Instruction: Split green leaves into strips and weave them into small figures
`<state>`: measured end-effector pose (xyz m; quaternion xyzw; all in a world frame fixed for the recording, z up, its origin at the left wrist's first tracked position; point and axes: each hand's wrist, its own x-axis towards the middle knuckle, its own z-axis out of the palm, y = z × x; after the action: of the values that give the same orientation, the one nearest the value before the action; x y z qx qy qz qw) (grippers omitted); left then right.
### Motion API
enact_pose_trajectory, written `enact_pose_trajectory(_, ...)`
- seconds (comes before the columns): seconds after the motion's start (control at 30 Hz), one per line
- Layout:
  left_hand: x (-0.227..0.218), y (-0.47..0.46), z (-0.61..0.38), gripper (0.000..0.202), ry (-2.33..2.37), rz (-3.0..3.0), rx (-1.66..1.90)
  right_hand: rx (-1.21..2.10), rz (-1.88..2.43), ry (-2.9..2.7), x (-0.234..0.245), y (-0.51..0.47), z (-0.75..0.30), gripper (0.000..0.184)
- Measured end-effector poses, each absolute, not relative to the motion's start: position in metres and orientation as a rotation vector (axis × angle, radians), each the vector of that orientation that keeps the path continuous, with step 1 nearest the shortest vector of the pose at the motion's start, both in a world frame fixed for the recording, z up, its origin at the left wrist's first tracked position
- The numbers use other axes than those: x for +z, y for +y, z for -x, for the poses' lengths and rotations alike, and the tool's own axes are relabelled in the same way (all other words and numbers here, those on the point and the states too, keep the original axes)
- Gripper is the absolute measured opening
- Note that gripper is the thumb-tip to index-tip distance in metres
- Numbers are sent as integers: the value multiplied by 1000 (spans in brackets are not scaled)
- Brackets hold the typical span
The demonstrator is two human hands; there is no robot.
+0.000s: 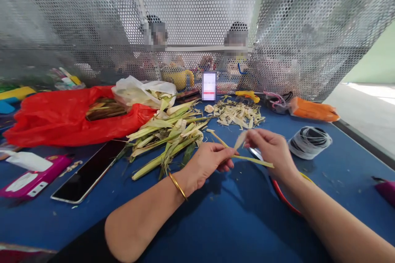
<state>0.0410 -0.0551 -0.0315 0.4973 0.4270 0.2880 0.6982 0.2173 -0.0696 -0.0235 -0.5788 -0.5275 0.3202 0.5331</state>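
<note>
Between finger and thumb, my left hand [215, 157] pinches narrow corn husk strips [256, 161] that stick out to the right and up to the left. My right hand [271, 148] is closed on a pale, thin piece of husk [240, 140] rising from the same spot. Under the right hand lie scissors [288, 199] with red and yellow handles, their blades partly covered. A heap of long corn husks [173, 131] spreads to the left of my hands. Beyond them is a pile of short husk scraps [239, 113].
A spool of white cord [310, 142] stands at right, near an orange packet [314, 109]. A lit phone [209, 86] stands upright at the back. Left are a red bag [61, 117], a dark phone [89, 172] and a magenta device [35, 176]. Perforated metal panels close off the back.
</note>
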Motion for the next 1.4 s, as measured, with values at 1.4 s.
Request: enact_pose_trajectory(1.4, -23, -51, -37, 21, 835, -747, 916, -44, 1304, -2056, -24, -97, -196, 22)
